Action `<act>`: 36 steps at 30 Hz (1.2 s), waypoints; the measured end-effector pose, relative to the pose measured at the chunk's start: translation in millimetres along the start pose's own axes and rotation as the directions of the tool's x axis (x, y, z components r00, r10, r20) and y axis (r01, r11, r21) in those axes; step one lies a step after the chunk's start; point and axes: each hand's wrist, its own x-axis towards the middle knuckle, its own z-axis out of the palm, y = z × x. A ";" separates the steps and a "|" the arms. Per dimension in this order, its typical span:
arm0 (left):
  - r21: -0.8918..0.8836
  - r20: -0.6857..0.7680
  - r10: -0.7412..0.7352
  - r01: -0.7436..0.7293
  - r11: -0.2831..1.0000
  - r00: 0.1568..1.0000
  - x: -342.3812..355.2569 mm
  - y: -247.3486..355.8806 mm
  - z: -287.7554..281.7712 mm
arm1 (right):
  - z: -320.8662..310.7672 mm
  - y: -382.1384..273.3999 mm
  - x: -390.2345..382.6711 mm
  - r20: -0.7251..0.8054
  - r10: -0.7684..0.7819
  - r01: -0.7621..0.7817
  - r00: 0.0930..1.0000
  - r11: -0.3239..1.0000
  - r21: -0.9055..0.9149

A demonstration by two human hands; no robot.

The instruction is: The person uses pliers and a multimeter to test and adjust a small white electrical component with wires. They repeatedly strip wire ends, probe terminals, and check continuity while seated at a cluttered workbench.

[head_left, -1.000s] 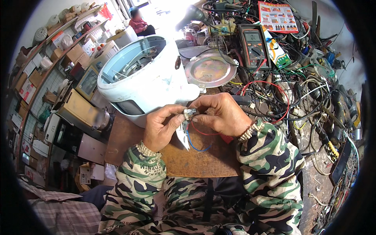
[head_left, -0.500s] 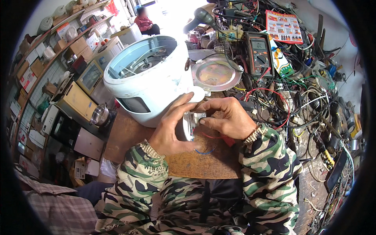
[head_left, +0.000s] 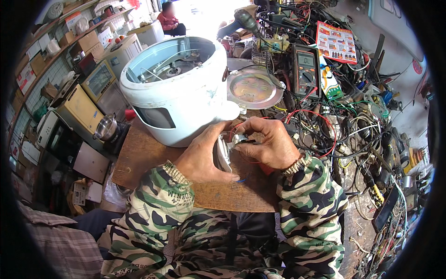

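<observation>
A white curved plastic part (head_left: 223,153) stands on edge between my hands, with small fittings and thin red and blue wires. My left hand (head_left: 204,158) grips it from the left, thumb low and fingers curled over the top. My right hand (head_left: 265,144) pinches at a small connector fitting (head_left: 239,139) on its upper right side; something dark shows between those fingers, too small to name. Just behind them stands a white round appliance body (head_left: 174,102), open on top with its inner parts showing, on the wooden board (head_left: 139,167).
A metal disc (head_left: 253,90), a multimeter (head_left: 305,69), a red printed sheet (head_left: 335,42) and tangled cables (head_left: 367,130) crowd the right. Shelves (head_left: 55,32), appliances (head_left: 88,116) and a steel pot (head_left: 106,127) line the left. A seated person (head_left: 169,21) is at the back.
My left hand has shifted from pinching the fitting to wrapping round the white part, which now stands more upright. My right hand stays on the fitting. The view has shifted slightly.
</observation>
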 end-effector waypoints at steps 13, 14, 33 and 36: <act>-0.073 0.033 -0.032 0.034 0.997 0.999 6.2 3.4 -0.2 | -0.7 -2.4 -3.8 0.004 -0.126 0.125 0.992 0.982 -0.138; -0.077 0.033 -0.040 0.043 0.996 0.999 5.7 3.8 -1.1 | 0.2 -1.3 -3.6 0.013 -0.067 0.067 0.998 0.996 -0.060; 0.016 0.004 -0.012 0.012 1.000 1.000 -2.1 -1.1 1.3 | -2.9 16.1 -0.2 0.108 -0.004 -0.025 0.994 0.964 0.266; 0.016 0.005 -0.017 0.017 1.000 1.000 -2.2 -0.2 1.3 | -1.3 21.0 0.2 0.081 -0.056 0.041 0.995 0.983 0.178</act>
